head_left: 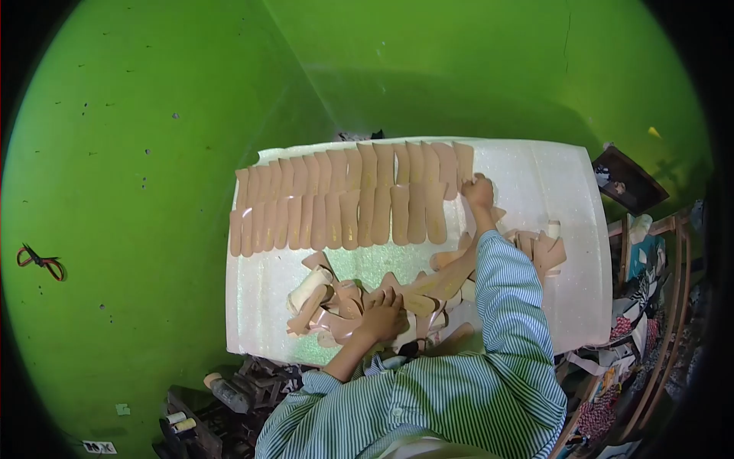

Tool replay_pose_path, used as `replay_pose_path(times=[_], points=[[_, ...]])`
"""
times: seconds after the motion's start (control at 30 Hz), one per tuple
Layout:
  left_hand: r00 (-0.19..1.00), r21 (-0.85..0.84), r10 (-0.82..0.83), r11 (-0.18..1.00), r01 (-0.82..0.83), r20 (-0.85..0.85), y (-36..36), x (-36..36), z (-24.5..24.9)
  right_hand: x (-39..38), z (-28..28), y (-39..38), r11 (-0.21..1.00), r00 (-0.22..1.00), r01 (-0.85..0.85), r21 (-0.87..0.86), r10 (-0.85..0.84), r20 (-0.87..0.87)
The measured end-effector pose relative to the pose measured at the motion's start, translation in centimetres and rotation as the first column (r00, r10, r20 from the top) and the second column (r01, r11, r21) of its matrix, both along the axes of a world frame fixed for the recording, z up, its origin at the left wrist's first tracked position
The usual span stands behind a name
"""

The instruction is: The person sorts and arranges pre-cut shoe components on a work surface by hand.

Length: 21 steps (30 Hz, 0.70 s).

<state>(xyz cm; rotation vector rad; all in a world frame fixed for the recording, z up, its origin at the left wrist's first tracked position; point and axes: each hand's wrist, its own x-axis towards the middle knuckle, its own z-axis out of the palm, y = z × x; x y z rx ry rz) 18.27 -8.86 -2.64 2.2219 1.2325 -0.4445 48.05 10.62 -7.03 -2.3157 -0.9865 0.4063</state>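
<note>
Two overlapping rows of tan insole-shaped pieces [336, 218] lie across the back left of a white table [569, 298]. At the right end of the upper row, my right hand [479, 193] has its fingers bent down on the edge of the last piece [463, 162]; whether it grips that piece is unclear. Near the front edge, my left hand [384, 314] rests on a loose heap of tan pieces [348, 302], its fingers partly curled over them. More tan pieces [451, 277] lie between the hands, partly under my right forearm.
A cream roll [308, 283] lies in the heap. Further tan pieces [547, 251] are right of my right arm. A dark tray [629, 180] and a wooden rack [677, 306] stand beyond the table's right edge. Scissors [40, 262] hang on the green wall at the left.
</note>
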Motion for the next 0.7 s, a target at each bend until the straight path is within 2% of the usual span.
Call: replay_pose_path(times=[0.03,0.1,0.13,0.2,0.23,0.3,0.33,0.4,0.43,0.47,0.57,0.6,0.63,0.7], points=[[1.000,-0.019,-0.002,1.000,0.003,0.003,0.1,0.2,0.1,-0.1,0.1,-0.4,1.000,1.000,0.003,-0.019,-0.002,0.003],[0.998,-0.022,0.039,0.999,-0.038,0.046,0.2,0.5,0.2,-0.2,0.7,-2.0,0.994,0.999,-0.041,0.106,0.040,0.013],[0.998,-0.040,0.037,0.999,-0.035,0.050,0.1,0.6,0.4,-0.3,1.4,-3.3,0.995,0.999,-0.038,0.087,0.037,0.017],[0.999,0.006,0.040,0.999,-0.040,0.032,0.1,0.9,0.8,-0.2,2.9,-5.4,0.991,0.951,-0.123,-0.046,0.131,0.281],[0.999,0.002,0.033,0.999,-0.033,0.038,0.0,0.9,0.7,0.2,2.9,-6.1,0.992,0.950,-0.116,-0.050,0.125,0.287],[0.997,0.026,0.062,0.998,-0.064,0.051,-0.2,0.8,0.2,1.2,3.0,-7.4,0.996,0.973,0.045,-0.080,-0.025,0.228],[0.994,0.074,0.063,0.995,-0.069,0.084,-0.4,0.7,-0.1,1.3,3.1,-7.9,0.995,0.972,0.055,-0.080,-0.035,0.234],[0.993,0.103,0.044,0.993,-0.056,0.113,-0.3,0.5,-0.9,1.3,3.2,-8.7,0.977,0.990,0.094,-0.191,-0.112,-0.088],[0.991,0.134,0.038,0.989,-0.056,0.132,0.0,0.4,-1.0,1.4,3.0,-9.3,0.977,0.990,0.096,-0.191,-0.114,-0.083],[0.986,0.103,0.056,0.992,-0.072,0.156,0.4,0.5,0.6,1.1,2.6,-9.7,0.984,0.993,0.035,-0.177,-0.055,-0.109],[0.986,0.103,0.100,0.988,-0.115,0.134,1.8,0.5,1.0,-0.6,2.1,-9.7,0.984,0.982,-0.102,-0.143,0.077,-0.172],[0.993,0.083,0.096,0.991,-0.101,0.066,2.4,0.7,1.3,-1.3,2.3,-10.2,0.976,0.984,-0.134,-0.170,0.112,-0.137],[0.993,0.088,0.100,0.991,-0.105,0.068,2.8,0.7,1.2,-1.8,2.6,-10.6,0.967,0.985,-0.159,-0.198,0.142,-0.098],[0.982,0.186,0.049,0.979,-0.083,0.181,3.0,0.9,0.9,-2.4,0.9,-11.0,0.977,0.986,-0.160,-0.143,0.151,-0.072]])
